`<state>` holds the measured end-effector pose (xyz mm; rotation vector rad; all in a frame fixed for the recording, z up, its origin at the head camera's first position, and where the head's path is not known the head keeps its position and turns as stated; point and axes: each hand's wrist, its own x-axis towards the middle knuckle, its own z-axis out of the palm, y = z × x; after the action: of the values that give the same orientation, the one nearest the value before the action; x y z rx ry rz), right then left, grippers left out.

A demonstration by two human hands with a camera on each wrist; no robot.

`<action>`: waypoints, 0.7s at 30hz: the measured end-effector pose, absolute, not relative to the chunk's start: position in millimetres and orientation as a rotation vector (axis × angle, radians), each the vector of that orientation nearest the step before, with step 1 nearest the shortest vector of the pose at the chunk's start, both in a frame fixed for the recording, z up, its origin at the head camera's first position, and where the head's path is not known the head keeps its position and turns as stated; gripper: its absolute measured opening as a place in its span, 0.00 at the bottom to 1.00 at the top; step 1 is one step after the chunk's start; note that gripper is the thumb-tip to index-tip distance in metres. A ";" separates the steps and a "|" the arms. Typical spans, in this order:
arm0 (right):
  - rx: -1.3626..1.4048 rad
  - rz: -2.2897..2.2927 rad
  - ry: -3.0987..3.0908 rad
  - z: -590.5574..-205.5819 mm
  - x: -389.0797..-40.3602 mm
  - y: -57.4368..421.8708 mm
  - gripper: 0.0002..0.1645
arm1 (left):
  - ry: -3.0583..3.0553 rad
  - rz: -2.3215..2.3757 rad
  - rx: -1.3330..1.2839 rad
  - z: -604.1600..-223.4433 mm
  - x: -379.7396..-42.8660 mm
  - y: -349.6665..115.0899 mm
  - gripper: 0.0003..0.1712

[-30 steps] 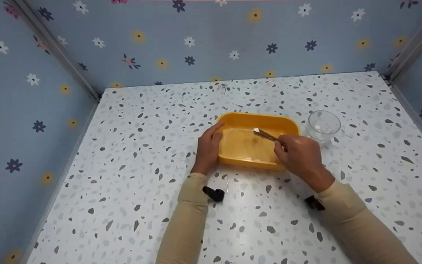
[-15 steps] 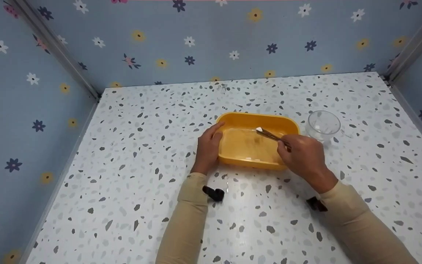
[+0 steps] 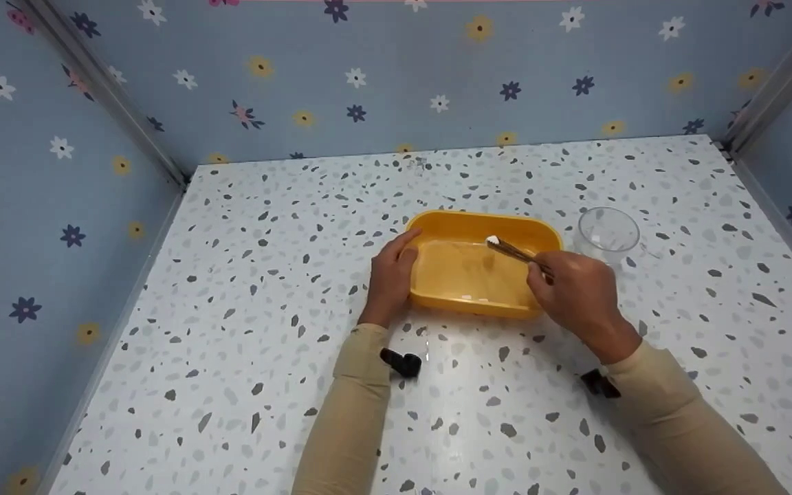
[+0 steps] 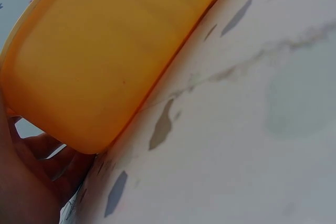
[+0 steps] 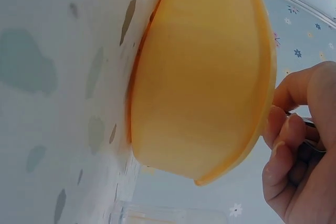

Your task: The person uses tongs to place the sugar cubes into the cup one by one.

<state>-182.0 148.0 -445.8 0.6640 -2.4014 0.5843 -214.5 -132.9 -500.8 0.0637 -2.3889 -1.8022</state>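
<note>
A yellow plastic tub (image 3: 461, 271) sits on the speckled table. My left hand (image 3: 390, 278) grips its left end, with fingers at the rim in the head view; the left wrist view shows more fingers (image 4: 63, 166) along the outside of the tub. My right hand (image 3: 575, 292) is over the tub's right side and pinches slim dark tweezers (image 3: 516, 253). At their tip is a small white piece (image 3: 493, 240), held above the tub's floor. A few small white bits (image 3: 467, 298) show along the tub's near inner wall. The right wrist view shows the tweezers' metal ends (image 5: 314, 142) between curled fingers.
To the right of the tub, close to my right hand, stands a clear glass cup (image 3: 609, 234) with its handle pointing right. Blue flowered panels (image 3: 403, 82) wall in the table at the back and both sides.
My right hand has shifted slightly to the right, carrying the tweezers and the white piece along over the tub. The left hand and the tub have stayed put.
</note>
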 end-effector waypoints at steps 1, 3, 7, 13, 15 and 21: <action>0.662 0.583 -2.404 -445.8 -181.9 148.5 0.07 | -2.387 -1.804 0.067 -500.6 -214.3 -132.8 0.24; 0.656 0.582 -2.415 -445.8 -181.4 149.4 0.08 | -2.386 -1.806 0.070 -500.3 -214.0 -132.6 0.24; 0.634 0.594 -2.435 -446.9 -181.1 151.3 0.08 | -2.391 -1.802 0.065 -500.5 -213.8 -132.6 0.24; 0.620 0.592 -2.428 -447.4 -181.0 156.2 0.07 | -2.403 -1.780 0.058 -501.3 -214.2 -132.9 0.24; 0.623 0.580 -2.423 -446.4 -181.2 158.2 0.08 | -2.407 -1.776 0.058 -501.6 -214.3 -132.8 0.24; 0.595 0.563 -2.446 -442.8 -180.2 163.2 0.10 | -2.396 -1.786 0.052 -502.5 -214.2 -133.4 0.24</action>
<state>-180.2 163.2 -442.8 0.5949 -2.4464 0.5633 -214.2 -133.4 -502.5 0.0517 -2.3960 -1.7864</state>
